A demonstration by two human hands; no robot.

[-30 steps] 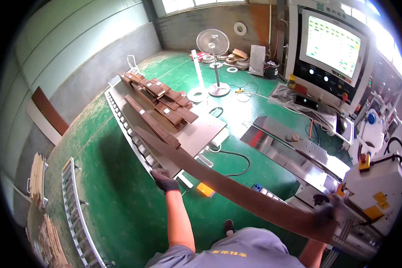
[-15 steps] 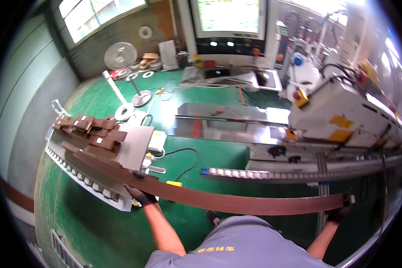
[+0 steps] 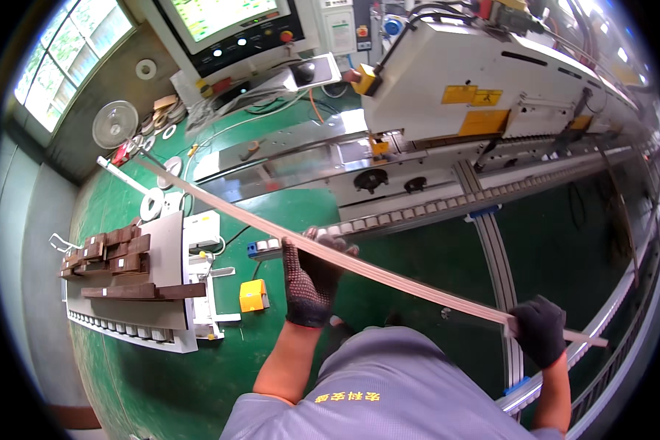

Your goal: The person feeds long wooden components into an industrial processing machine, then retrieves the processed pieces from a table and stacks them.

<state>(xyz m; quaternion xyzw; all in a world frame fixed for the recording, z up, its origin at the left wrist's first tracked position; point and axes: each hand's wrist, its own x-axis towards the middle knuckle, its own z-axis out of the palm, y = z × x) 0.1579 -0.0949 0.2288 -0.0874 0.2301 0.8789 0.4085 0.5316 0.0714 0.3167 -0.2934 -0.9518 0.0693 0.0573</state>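
Observation:
A long, narrow wooden board (image 3: 418,286) slants across in front of me, its pale layered edge turned up. Its far end reaches up to the left, beyond the rollers. My left hand (image 3: 308,282), in a dark dotted glove, is closed around it near the middle, with the fingertips showing past the far side. Closer to the board's right end, my gloved right hand (image 3: 540,331) is wrapped round it, and a short piece sticks out beyond. Its broad brown face is mostly hidden from this angle.
On the left, a cart (image 3: 170,253) carries several short brown boards (image 3: 117,253). A roller rail (image 3: 389,218) runs beyond the board, beside a large white machine (image 3: 433,81). A yellow box (image 3: 254,295) lies on the green floor. Metal frame bars (image 3: 500,264) stand at right.
The board has turned from broad face to edge-on and swung over, its left end going up and away from the cart. Both hands still grip it; my view has shifted toward the right.

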